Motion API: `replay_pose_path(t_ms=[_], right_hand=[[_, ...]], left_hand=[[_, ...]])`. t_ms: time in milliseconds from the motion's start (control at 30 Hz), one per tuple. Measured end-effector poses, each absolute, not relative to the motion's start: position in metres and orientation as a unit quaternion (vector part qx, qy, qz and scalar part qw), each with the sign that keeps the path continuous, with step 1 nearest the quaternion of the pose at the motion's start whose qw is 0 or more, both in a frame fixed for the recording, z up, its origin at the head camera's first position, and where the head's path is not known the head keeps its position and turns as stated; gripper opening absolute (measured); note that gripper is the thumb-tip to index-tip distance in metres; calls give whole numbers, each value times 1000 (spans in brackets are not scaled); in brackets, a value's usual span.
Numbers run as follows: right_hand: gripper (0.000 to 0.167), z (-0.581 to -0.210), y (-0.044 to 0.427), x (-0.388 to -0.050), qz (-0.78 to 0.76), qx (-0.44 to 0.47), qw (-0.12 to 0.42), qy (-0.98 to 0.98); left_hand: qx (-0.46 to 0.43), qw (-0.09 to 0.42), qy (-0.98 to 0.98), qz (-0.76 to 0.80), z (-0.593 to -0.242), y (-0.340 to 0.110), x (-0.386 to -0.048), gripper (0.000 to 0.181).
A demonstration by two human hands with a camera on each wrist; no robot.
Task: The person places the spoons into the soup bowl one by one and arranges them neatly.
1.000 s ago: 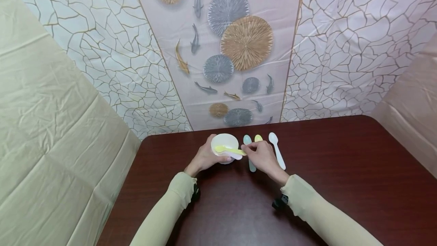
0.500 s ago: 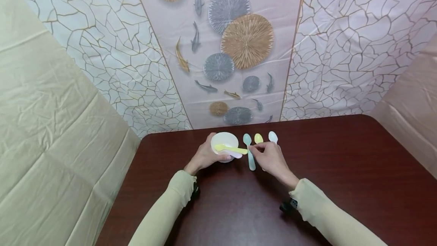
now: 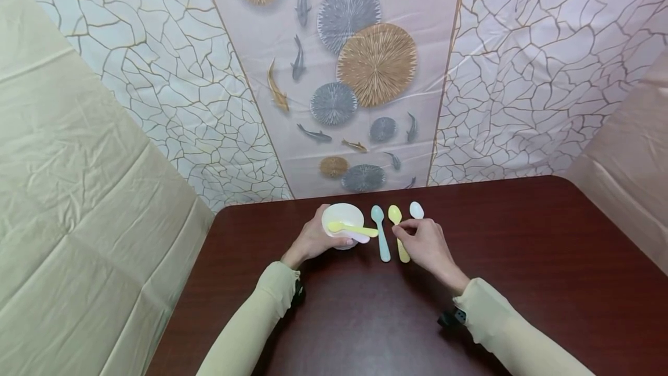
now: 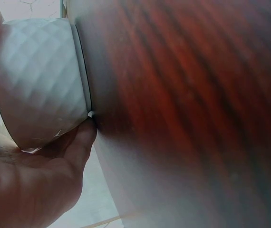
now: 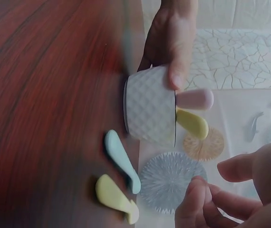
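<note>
My left hand (image 3: 313, 239) grips a small white bowl (image 3: 341, 212), its side textured with diamonds in the left wrist view. Fingers wrap the far side and the thumb lies near the rim. Inside lean a yellow spoon (image 3: 361, 230) and a pale lilac spoon (image 5: 196, 99), handles sticking out over the rim. To the right, a mint-green spoon (image 3: 382, 239) and another yellow spoon (image 3: 395, 214) lie on the table. My right hand (image 3: 427, 243) hovers over that yellow spoon and a white spoon (image 3: 416, 209), whose handle it hides. Its fingers are loosely bent, with nothing between them.
The dark red-brown table (image 3: 355, 318) has its back edge just behind the bowl and spoons. A patterned cloth (image 3: 365, 74) hangs behind, and beige cloth (image 3: 94, 208) stands along the left side.
My right hand has let go of the yellow spoon now leaning in the bowl and moved right, uncovering the mint-green and second yellow spoons. The left hand keeps holding the bowl in place.
</note>
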State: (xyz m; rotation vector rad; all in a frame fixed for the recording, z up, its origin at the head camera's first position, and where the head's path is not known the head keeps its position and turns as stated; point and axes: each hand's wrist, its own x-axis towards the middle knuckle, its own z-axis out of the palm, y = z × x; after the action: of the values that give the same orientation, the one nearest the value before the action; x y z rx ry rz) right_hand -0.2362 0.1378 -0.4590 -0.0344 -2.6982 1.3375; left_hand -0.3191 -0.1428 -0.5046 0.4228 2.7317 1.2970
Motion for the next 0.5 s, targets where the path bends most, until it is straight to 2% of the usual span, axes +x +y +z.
replay_pose_path(t_ms=[500], right_hand=[[19,-471,160,-234,401,-15,101,-910]], left_hand=[[141,42,894,423,-504,-143,-318,103]])
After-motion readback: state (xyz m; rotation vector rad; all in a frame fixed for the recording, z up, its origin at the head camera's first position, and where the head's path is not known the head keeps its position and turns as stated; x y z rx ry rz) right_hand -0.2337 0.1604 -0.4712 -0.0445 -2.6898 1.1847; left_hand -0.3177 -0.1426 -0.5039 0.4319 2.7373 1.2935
